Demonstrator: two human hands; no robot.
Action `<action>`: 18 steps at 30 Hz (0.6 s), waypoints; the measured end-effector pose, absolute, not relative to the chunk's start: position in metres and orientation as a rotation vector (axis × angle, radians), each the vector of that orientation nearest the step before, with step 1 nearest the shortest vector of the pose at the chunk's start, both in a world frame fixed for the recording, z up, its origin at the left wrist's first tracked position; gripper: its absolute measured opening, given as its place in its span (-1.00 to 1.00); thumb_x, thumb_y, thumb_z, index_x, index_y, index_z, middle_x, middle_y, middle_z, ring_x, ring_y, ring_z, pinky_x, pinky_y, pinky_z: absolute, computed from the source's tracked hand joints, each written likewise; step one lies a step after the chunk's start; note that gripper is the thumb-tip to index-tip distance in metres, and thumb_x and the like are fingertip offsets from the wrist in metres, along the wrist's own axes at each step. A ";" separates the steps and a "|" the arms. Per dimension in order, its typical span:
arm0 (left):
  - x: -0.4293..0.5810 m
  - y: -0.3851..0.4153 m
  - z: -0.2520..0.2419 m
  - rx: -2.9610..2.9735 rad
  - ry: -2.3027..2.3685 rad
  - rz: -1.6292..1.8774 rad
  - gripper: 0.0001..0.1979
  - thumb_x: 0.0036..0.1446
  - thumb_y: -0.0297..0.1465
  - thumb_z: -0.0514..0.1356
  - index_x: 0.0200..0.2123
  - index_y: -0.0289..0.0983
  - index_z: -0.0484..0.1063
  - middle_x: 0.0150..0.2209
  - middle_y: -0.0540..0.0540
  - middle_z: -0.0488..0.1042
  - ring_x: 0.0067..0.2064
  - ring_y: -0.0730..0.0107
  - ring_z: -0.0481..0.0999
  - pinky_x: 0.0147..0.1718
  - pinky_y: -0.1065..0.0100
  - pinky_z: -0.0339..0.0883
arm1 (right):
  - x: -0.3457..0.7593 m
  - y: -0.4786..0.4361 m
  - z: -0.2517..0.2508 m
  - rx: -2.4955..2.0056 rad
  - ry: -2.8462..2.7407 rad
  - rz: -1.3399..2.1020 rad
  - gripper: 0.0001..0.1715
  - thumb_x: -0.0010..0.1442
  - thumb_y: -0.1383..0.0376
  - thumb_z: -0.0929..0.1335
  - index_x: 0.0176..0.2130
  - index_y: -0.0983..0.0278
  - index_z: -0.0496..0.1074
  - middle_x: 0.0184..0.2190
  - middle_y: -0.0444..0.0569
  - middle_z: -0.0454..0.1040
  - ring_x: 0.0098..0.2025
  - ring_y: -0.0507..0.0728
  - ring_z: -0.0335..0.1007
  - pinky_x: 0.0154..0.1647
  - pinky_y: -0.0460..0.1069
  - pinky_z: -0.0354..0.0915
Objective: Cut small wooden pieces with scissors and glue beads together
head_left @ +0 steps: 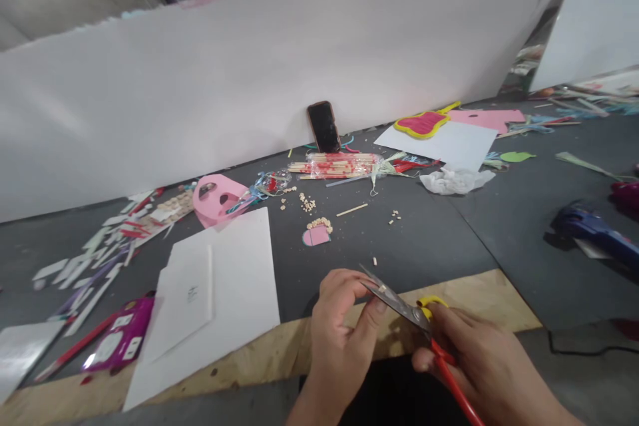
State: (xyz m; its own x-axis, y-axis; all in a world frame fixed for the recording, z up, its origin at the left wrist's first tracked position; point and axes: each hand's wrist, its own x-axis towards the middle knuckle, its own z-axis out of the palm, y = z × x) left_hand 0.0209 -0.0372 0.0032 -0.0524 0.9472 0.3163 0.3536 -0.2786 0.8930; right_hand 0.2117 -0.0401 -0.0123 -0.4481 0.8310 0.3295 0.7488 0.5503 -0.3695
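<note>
My right hand [479, 353] is closed around the red and yellow handles of a pair of scissors [407, 311], whose blades are slightly apart and point up to the left. At the blades, my left hand [342, 329] has its thumb and forefinger pinched about a small pale piece [383, 288], partly hidden by the metal. Just beyond lies a loose short bit of stick [375, 261]. Farther away is a small pink cutout [314, 235] with a rim of pale bits [322, 223] along its top. A thin wooden stick [352, 210] lies to its right.
White paper sheets [249, 273] and a purple packet [122, 336] are at left. A pink mask-like cutout [214, 196], wrapped sticks [339, 165] and a leaning phone [323, 126] line the back. Crumpled tissue [456, 180] and a blue tool [599, 233] lie at right.
</note>
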 end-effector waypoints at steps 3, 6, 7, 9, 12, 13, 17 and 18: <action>0.020 -0.037 0.003 1.709 1.413 1.369 -0.89 0.16 -0.45 0.15 -0.41 -0.25 0.42 -0.33 -0.06 0.46 -0.23 0.34 0.44 -0.21 0.31 0.31 | 0.212 -0.040 -0.012 -1.280 -2.330 0.174 -0.60 0.18 -0.06 0.26 -0.46 0.17 0.14 -0.61 -0.14 0.39 -0.60 0.06 0.39 -0.71 -0.13 0.18; 0.019 -0.036 0.003 1.746 1.410 1.398 -0.88 0.15 -0.46 0.15 -0.43 -0.26 0.43 -0.35 -0.07 0.46 -0.25 0.33 0.45 -0.23 0.30 0.32 | 0.213 -0.039 -0.011 -1.281 -2.345 0.165 -0.61 0.14 -0.05 0.28 -0.43 0.17 0.14 -0.58 -0.12 0.40 -0.58 0.08 0.40 -0.69 -0.12 0.20; 0.019 -0.036 0.003 1.760 1.404 1.407 -0.88 0.15 -0.46 0.15 -0.43 -0.27 0.43 -0.36 -0.08 0.45 -0.25 0.33 0.45 -0.23 0.29 0.32 | 0.213 -0.039 -0.011 -1.274 -2.353 0.173 -0.61 0.13 -0.05 0.29 -0.43 0.17 0.14 -0.58 -0.12 0.40 -0.58 0.08 0.39 -0.69 -0.11 0.20; 0.018 -0.035 0.004 1.789 1.385 1.415 -0.86 0.15 -0.47 0.14 -0.44 -0.27 0.44 -0.38 -0.09 0.45 -0.26 0.32 0.45 -0.22 0.27 0.33 | 0.213 -0.039 -0.010 -1.264 -2.364 0.193 -0.61 0.11 -0.05 0.31 -0.42 0.17 0.16 -0.58 -0.13 0.39 -0.58 0.08 0.39 -0.68 -0.10 0.21; 0.017 -0.034 0.006 1.810 1.363 1.393 -0.86 0.15 -0.46 0.14 -0.45 -0.27 0.45 -0.39 -0.09 0.45 -0.27 0.31 0.44 -0.23 0.26 0.33 | 0.214 -0.039 -0.009 -1.274 -2.354 0.200 -0.62 0.12 -0.04 0.30 -0.41 0.18 0.19 -0.58 -0.13 0.41 -0.58 0.08 0.40 -0.67 -0.10 0.21; 0.017 -0.034 0.007 1.808 1.359 1.376 -0.85 0.16 -0.46 0.14 -0.44 -0.27 0.45 -0.39 -0.09 0.46 -0.27 0.31 0.44 -0.23 0.26 0.33 | 0.214 -0.039 -0.010 -1.282 -2.347 0.198 -0.62 0.14 -0.05 0.29 -0.41 0.18 0.20 -0.58 -0.12 0.41 -0.58 0.08 0.40 -0.67 -0.11 0.21; 0.018 -0.035 0.009 1.773 1.354 1.332 -0.84 0.17 -0.44 0.12 -0.45 -0.27 0.43 -0.38 -0.10 0.46 -0.26 0.31 0.44 -0.22 0.26 0.32 | 0.216 -0.041 -0.012 -1.312 -2.345 0.225 -0.59 0.18 -0.05 0.25 -0.49 0.18 0.17 -0.61 -0.14 0.41 -0.63 0.05 0.35 -0.70 -0.12 0.16; 0.018 -0.035 0.009 1.759 1.359 1.325 -0.84 0.18 -0.44 0.12 -0.45 -0.27 0.43 -0.38 -0.10 0.46 -0.26 0.31 0.44 -0.22 0.26 0.31 | 0.216 -0.041 -0.013 -1.313 -2.344 0.243 -0.58 0.19 -0.03 0.25 -0.51 0.18 0.16 -0.62 -0.14 0.40 -0.64 0.05 0.34 -0.70 -0.12 0.15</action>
State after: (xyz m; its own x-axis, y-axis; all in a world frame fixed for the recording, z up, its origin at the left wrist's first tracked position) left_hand 0.0179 -0.0355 0.0088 0.0044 0.9298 0.3680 0.3910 -0.3403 0.8551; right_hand 0.2161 -0.0412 -0.0126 -0.4523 0.8436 0.2894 0.7663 0.5336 -0.3578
